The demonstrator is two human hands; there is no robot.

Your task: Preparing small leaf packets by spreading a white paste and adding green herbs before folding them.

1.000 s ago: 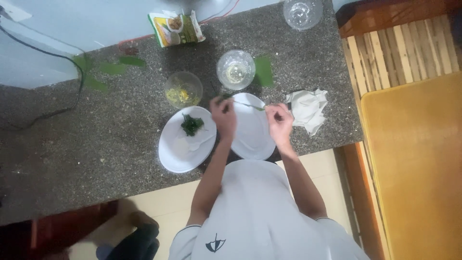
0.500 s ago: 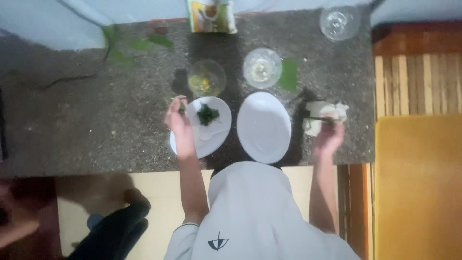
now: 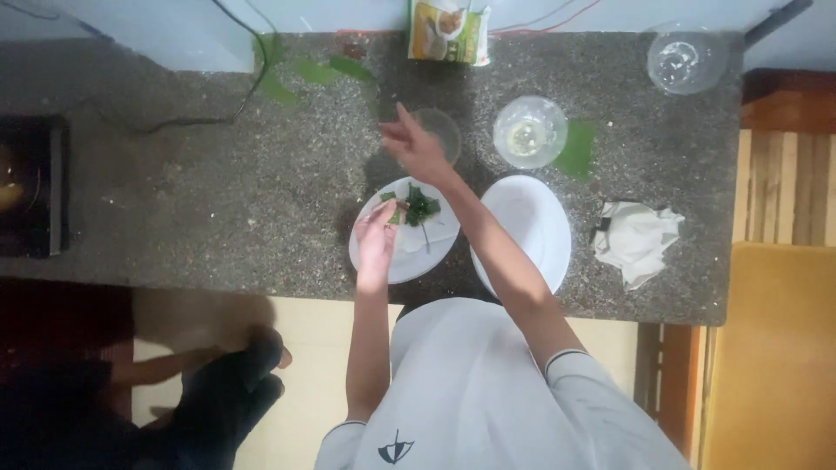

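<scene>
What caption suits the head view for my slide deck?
Left hand at greens on a white plate; right hand reaches over a glass bowl on a stone counter.

Chopped green leaves (image 3: pixel 421 208) piled on white plate (image 3: pixel 409 257), small glass bowl (image 3: pixel 442 130) just behind.

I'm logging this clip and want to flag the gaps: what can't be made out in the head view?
- Small glass bowl: the right hand covers part of it, hiding its contents.
- Left hand on the white plate: too small to tell whether its fingers grip the chopped greens.
- Dark appliance: cut off by the left edge.
- Packet: cut off by the top edge.
</scene>
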